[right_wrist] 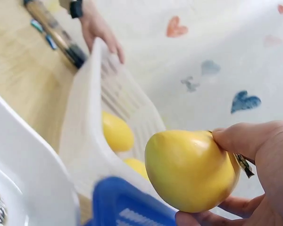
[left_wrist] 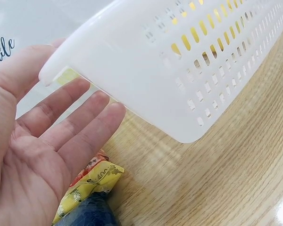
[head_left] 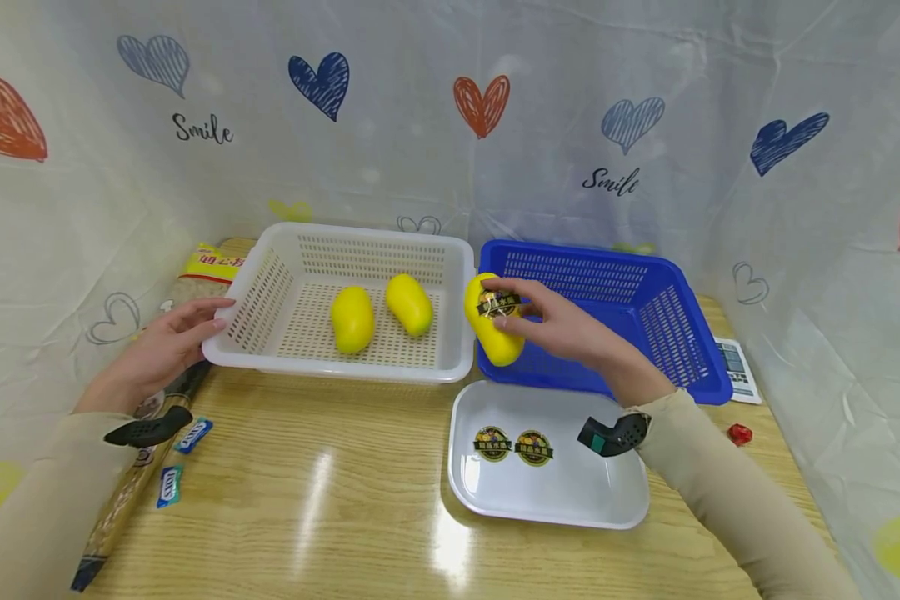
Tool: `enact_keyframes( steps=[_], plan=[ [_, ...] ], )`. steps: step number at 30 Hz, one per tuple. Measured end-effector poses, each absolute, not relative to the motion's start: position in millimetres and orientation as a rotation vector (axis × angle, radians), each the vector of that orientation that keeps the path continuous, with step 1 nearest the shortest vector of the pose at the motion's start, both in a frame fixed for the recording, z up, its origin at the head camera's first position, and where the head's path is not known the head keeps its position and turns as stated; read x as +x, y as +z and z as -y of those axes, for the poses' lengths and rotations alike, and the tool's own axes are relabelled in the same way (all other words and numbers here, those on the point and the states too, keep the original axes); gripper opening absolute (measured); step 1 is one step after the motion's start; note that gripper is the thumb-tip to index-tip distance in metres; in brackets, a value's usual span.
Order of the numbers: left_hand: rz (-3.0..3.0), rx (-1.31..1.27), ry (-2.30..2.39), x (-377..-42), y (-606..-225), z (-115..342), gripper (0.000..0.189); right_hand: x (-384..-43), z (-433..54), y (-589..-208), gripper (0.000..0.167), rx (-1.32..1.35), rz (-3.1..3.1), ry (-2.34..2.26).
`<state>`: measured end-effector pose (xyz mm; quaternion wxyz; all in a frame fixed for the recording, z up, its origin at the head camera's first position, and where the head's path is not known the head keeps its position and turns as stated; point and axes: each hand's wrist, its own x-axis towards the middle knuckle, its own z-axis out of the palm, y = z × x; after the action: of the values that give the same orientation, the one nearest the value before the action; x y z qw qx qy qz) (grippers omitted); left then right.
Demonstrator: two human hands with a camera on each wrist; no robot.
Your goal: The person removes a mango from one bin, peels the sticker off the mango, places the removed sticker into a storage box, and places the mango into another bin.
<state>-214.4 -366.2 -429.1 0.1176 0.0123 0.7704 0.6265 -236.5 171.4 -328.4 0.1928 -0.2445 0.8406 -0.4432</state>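
A yellow mango [head_left: 499,348] bearing a round black-and-gold sticker [head_left: 498,303] is pinched between the thumb and fingers of my right hand [head_left: 562,321], above the near left corner of the blue basket [head_left: 607,333]. My left hand [head_left: 167,342] holds the left rim of the white basket [head_left: 378,369]. In the left wrist view its thumb goes over the rim [left_wrist: 49,75] while the fingers [left_wrist: 92,120] lie under it against the outer wall. Inside the white basket are two mangoes, one on the left [head_left: 352,320] and one on the right [head_left: 409,305], with no stickers visible.
A white tray [head_left: 570,500] with two round stickers [head_left: 513,446] stands in front of the blue basket. Small wrapped packets [head_left: 169,486], a long dark-ended object [head_left: 120,500] and a yellow-topped bag [head_left: 212,263] lie at left. Far right are a red wrapped piece [head_left: 739,433] and a printed packet [head_left: 738,371].
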Motion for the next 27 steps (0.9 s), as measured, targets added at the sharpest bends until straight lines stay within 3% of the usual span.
enact_keyframes(
  steps=[8, 27],
  plan=[
    [-2.274, 0.026, 1.811, -214, -430, 367, 0.047, -209, -145, -337, 0.050, -0.943, -2.320, -1.184],
    [-2.255, 0.042, 1.836, -215, -430, 367, 0.045, -169, -83, -377, 0.046, -1.204, -1.987, -1.034]
  ],
)
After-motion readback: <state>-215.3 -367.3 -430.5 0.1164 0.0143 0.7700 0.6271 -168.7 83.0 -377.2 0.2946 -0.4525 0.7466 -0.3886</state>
